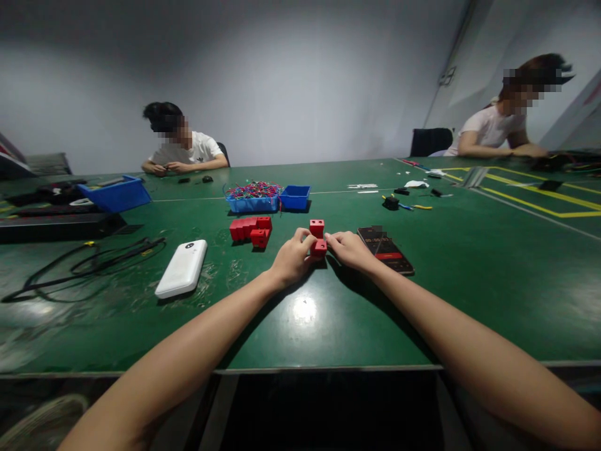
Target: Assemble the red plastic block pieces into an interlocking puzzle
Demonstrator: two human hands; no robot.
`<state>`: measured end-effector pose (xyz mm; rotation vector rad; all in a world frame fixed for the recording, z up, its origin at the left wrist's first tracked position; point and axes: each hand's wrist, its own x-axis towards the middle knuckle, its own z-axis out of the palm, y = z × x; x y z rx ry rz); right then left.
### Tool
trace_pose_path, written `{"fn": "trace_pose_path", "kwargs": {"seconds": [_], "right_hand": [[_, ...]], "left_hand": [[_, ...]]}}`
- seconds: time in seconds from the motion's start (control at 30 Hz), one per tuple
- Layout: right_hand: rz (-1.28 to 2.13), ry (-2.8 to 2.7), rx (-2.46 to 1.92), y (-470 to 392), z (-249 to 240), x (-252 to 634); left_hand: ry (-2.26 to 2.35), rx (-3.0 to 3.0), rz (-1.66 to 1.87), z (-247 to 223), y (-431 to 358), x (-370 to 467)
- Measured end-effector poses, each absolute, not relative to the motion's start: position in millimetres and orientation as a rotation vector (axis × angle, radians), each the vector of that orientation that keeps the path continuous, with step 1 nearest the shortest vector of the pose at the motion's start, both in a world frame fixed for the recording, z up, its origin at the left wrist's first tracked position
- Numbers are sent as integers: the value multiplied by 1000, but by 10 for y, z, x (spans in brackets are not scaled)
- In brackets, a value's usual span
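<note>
Near the middle of the table, a small red block (318, 247) with holes in it is gripped by the fingers of my left hand (292, 258). Just behind it stands another red block (317, 225), with two holes in its top; I cannot tell whether the two are joined. My right hand (351, 250) is closed at the right side of the front block, its fingertips at the block's edge. Anything small in that pinch is hidden. Left of my hands sits a cluster of similar red blocks (246, 229), several in a row.
A phone (387, 252) with a lit timer lies by my right hand; a white phone-shaped device (183, 268) lies left. Behind are a blue tray (253, 203) of coloured wires and a blue bin (295, 197). Black cables (84, 266) lie left. Two people sit across the table.
</note>
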<state>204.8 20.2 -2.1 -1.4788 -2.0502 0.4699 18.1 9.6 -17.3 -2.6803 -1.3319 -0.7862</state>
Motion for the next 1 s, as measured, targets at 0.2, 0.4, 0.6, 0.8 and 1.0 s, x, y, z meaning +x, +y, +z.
{"fn": "trace_pose_path", "kwargs": {"seconds": [0.2,0.4,0.6,0.8,1.0], "right_hand": [[1104,-1531,-1262,229,-36,2059],[1152,-1330,-1218,254,-103,2048],[1238,-1238,-1222,208,-78,2002],[1357,-1330,-1102,137,-24,1980],[1447,-1424,-985,138,-38,1965]], "left_hand": [[-891,-2619,-684,-156,188,344],[-876,-2641,-823,-120,211,330],[-1386,-2727,-937,-84,165,236],[-1487,-2927,-937,-156,259,174],[-1475,-2945,-973,-166,249,164]]}}
